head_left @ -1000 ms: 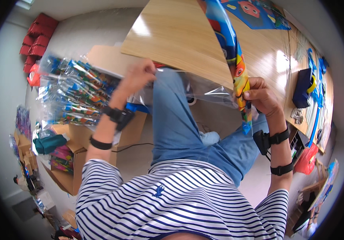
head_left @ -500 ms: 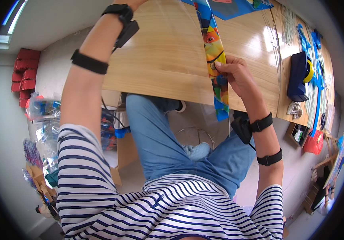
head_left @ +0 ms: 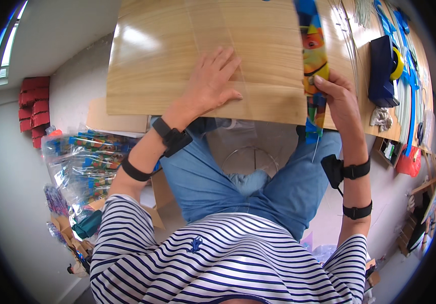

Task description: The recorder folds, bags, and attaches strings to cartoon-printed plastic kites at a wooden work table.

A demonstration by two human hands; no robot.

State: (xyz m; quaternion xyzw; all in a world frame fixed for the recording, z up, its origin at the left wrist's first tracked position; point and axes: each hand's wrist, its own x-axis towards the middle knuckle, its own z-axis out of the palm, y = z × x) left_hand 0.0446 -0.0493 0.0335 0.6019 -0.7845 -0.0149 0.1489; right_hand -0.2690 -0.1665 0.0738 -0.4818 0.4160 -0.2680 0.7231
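My left hand [head_left: 212, 81] lies palm down on the table with its fingers spread. Beneath and beside it runs a long clear plastic sleeve [head_left: 245, 99], which hangs past the table's near edge. On the right, my right hand [head_left: 342, 96] pinches a narrow folded kite [head_left: 315, 55] between thumb and fingers. The kite is bright blue, yellow, red and green, with a cartoon animal print. It stretches away from me, and its near end hangs over the table edge. A thin rod [head_left: 316, 148] sticks out of that end. The kite's far end is cut off by the frame.
The wooden table [head_left: 152, 66] spans the far side. At its right are a dark blue tape dispenser [head_left: 380, 76] with yellow tape, a crumpled cloth [head_left: 381, 119], thin rods and blue ribbons [head_left: 411, 121]. Several plastic-wrapped colourful packs [head_left: 91, 162] and red boxes [head_left: 34, 109] are at left.
My left hand has come down from the far edge of view onto the table nearer me. My right hand has shifted right with the kite. The blue printed sheet at the top has left the view.
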